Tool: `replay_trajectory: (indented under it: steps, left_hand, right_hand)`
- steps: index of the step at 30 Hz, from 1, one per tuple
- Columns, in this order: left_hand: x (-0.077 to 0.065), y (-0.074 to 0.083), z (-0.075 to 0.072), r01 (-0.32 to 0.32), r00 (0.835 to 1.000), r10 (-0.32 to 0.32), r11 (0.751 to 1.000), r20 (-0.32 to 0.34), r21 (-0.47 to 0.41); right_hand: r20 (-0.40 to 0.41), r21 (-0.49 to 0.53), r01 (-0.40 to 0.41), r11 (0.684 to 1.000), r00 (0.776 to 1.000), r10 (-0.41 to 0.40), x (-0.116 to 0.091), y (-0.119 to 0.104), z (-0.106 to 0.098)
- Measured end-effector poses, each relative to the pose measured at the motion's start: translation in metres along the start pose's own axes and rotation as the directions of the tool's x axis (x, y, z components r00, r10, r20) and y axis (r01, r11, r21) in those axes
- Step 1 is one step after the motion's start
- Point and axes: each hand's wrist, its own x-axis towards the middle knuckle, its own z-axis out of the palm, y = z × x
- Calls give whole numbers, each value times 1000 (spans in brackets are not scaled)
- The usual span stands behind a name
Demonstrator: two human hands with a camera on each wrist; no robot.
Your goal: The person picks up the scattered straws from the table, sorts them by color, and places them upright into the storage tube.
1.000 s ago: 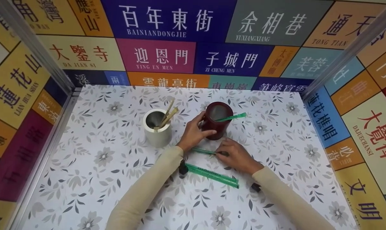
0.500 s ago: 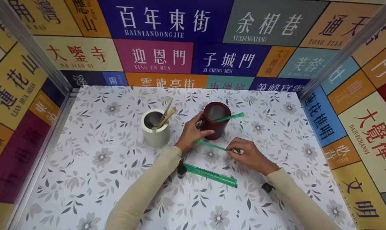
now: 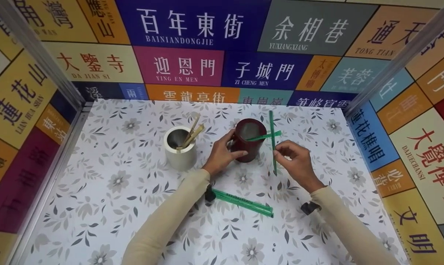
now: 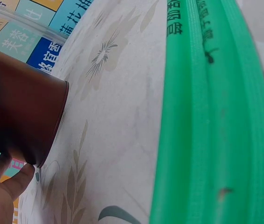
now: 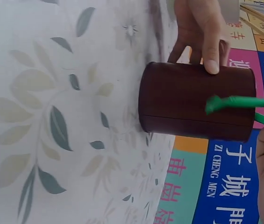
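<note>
My left hand [image 3: 222, 154] grips the side of a dark red cylindrical pen holder [image 3: 248, 149], thumb on the near side. A thin green plastic-wrapped stick [image 3: 276, 134] leans in it, its end poking out over the right rim. Just to the right, my right hand [image 3: 295, 159] pinches a similar green stick [image 3: 271, 125], which points up and hangs lower end down. In the right wrist view this held stick [image 5: 244, 101] overlaps the holder's wall [image 5: 183, 93]. More green sticks [image 3: 244, 202] lie side by side on the table near my left wrist; dark print shows on them.
A white cylindrical holder [image 3: 180, 158] with several thin wooden sticks [image 3: 196, 132] stands left of the left hand. The table bears a floral cover [image 3: 119, 221]. Printed panels [image 3: 177, 66] wall the back and both sides.
My right hand has drawn the green stick away from near my left wrist, then raised it and turned it from lying flat to pointing up. The left hand keeps its grip.
</note>
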Motion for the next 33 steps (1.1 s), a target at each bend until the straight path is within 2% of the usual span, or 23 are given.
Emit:
replay_trajectory:
  steps: [4, 8, 15, 19, 28, 33]
  left_hand:
    - [-1, 0, 0, 3, 1000, -3, 1000, -4, 3]
    - [-1, -1, 0, 9, 1000, -9, 1000, -2, -1]
    - [-1, -1, -1, 9, 1000, -9, 1000, -6, -16]
    - [-1, -1, -1, 6, 1000, -6, 1000, -6, -11]
    - [0, 0, -1, 3, 1000, -3, 1000, -7, -11]
    - [0, -1, 0, -1, 1000, 0, 1000, -15, -18]
  right_hand:
    - [-74, 65, -47, 997, 996, 52, 10, -3, -1]
    - [-138, 108, -35, 994, 989, 50, 23, -6, -2]
    - [-196, 116, -25, 993, 980, 47, 44, -12, -6]
    - [-231, 85, -24, 996, 972, 43, 54, -15, -7]
    - [-210, 14, -116, 993, 971, 116, 53, -6, 7]
    - [-197, -53, -129, 990, 973, 116, 51, -3, 10]
